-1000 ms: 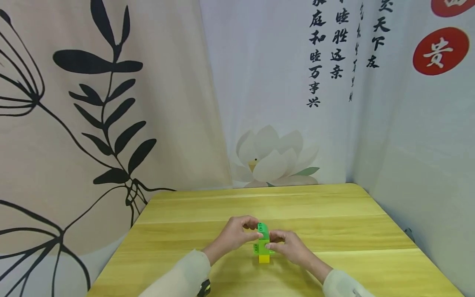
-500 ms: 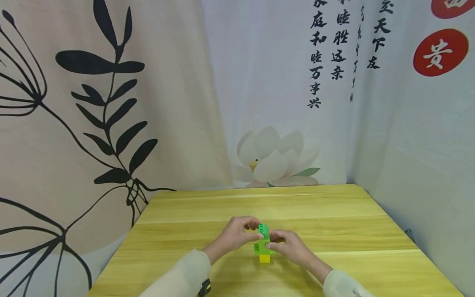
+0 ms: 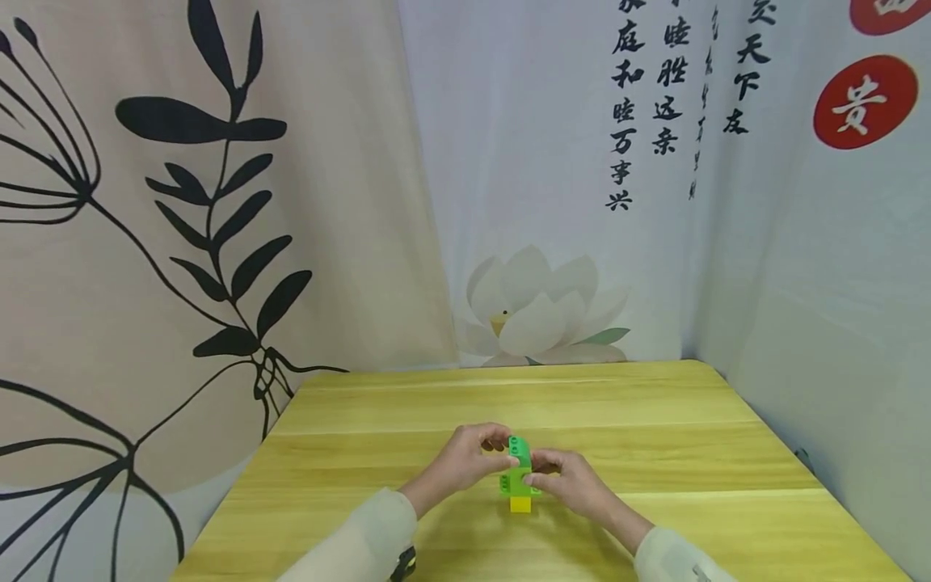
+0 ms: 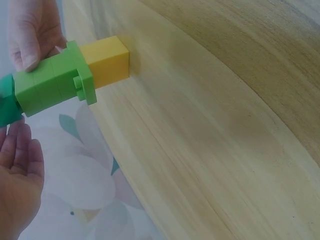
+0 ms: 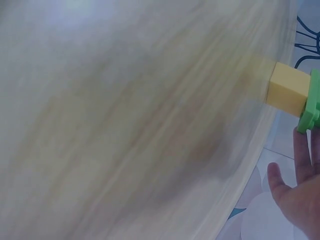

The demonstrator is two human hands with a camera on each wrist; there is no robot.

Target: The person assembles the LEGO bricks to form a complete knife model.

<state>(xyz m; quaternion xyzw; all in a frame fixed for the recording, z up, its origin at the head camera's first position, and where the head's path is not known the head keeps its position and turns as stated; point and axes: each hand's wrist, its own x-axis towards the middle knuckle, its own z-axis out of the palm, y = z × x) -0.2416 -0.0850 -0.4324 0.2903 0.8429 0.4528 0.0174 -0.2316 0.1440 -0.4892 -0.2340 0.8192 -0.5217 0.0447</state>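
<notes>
A stack of toy building bricks stands upright on the table, with a yellow brick (image 3: 520, 504) at the bottom. Light green bricks (image 3: 518, 482) sit above it, one jutting out to either side. On top is a darker green brick (image 3: 520, 449), which my left hand (image 3: 469, 454) pinches between thumb and fingers. My right hand (image 3: 570, 482) holds the light green part from the right. In the left wrist view, the thumb of the right hand (image 4: 32, 40) lies against the light green bricks (image 4: 50, 80). The right wrist view cuts off most of the stack above the yellow brick (image 5: 290, 89).
The stack stands on a wooden table (image 3: 407, 396). Behind it hangs a curtain (image 3: 364, 202) with printed plants, a lotus and writing. A small dark and yellow object (image 3: 403, 563) shows beside the left sleeve.
Both hands stay at the brick stack, with no visible change in their hold. The head view has shifted very slightly.
</notes>
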